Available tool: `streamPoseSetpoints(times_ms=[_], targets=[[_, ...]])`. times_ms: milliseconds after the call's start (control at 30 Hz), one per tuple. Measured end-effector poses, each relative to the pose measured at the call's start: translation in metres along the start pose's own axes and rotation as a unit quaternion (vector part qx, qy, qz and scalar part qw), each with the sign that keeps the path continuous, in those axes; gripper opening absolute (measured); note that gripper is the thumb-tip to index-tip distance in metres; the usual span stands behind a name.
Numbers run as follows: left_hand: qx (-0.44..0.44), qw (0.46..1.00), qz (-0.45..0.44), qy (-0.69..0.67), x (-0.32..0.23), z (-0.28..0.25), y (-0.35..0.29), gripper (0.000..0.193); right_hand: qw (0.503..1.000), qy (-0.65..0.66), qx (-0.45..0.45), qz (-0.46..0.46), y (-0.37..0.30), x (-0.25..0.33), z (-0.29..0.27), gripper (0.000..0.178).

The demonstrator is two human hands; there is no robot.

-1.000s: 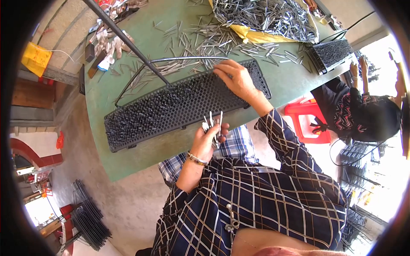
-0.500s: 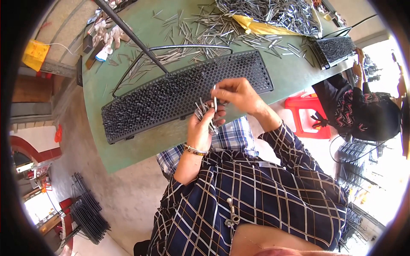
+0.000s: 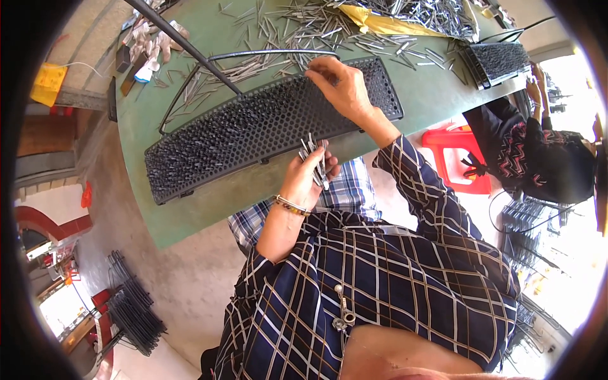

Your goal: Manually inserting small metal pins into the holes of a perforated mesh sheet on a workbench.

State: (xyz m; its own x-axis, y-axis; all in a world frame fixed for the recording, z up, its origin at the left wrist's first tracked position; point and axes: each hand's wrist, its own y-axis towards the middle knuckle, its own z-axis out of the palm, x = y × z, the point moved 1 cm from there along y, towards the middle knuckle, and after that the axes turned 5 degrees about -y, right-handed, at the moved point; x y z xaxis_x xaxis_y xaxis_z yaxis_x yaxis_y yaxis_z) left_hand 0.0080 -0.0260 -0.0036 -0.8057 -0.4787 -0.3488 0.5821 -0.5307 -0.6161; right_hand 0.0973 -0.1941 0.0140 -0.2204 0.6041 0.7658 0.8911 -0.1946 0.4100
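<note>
A: Room and surface, head view?
B: Surface, green, one, across the upper half. Red stool beside its right-hand edge. Co-worker in black, far right. Stack of dark racks, lower left, on the floor.

A: Main item?
B: Perforated tray, black, long, lying aslant on the surface before the person. Left part packed with short dark pieces; open holes toward the right.

A: Left hand?
B: Left hand, closed around a bundle of thin metal strips, just off the tray's near side.

A: Right hand?
B: Right hand, over the tray's right half, fingers bent, tips near the far edge. Whether a strip is pinched there, cannot tell; contact with the tray, likewise.

A: Remaining stock?
B: Loose strips, many, scattered beyond the tray. Yellow sack with a heap, top. Pale gloves, upper left. Second tray, black, upper right.
</note>
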Motion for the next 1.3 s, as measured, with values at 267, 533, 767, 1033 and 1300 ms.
streamPoseSetpoints(times_ms=[267,533,767,1033,1300], targets=[[-0.018,0.999,0.028,-0.004,0.000,-0.001,-0.003,0.015,0.998,-0.048,-0.012,-0.035,0.000,-0.004,0.005,0.017],[-0.027,0.998,0.059,0.023,-0.003,0.000,-0.005,0.013,0.965,-0.174,-0.008,-0.194,-0.002,-0.009,0.004,0.017],[-0.008,0.995,0.099,-0.005,-0.006,0.001,-0.005,0.013,0.985,-0.034,0.167,0.032,-0.020,0.029,-0.023,0.027],[0.016,0.993,0.117,-0.001,-0.006,0.010,-0.007,0.021,0.931,0.161,0.271,0.187,-0.050,0.039,-0.030,0.023],[0.012,0.998,0.063,-0.021,0.000,0.008,-0.002,0.017,0.985,0.122,0.070,0.098,-0.001,0.010,-0.037,0.024]])
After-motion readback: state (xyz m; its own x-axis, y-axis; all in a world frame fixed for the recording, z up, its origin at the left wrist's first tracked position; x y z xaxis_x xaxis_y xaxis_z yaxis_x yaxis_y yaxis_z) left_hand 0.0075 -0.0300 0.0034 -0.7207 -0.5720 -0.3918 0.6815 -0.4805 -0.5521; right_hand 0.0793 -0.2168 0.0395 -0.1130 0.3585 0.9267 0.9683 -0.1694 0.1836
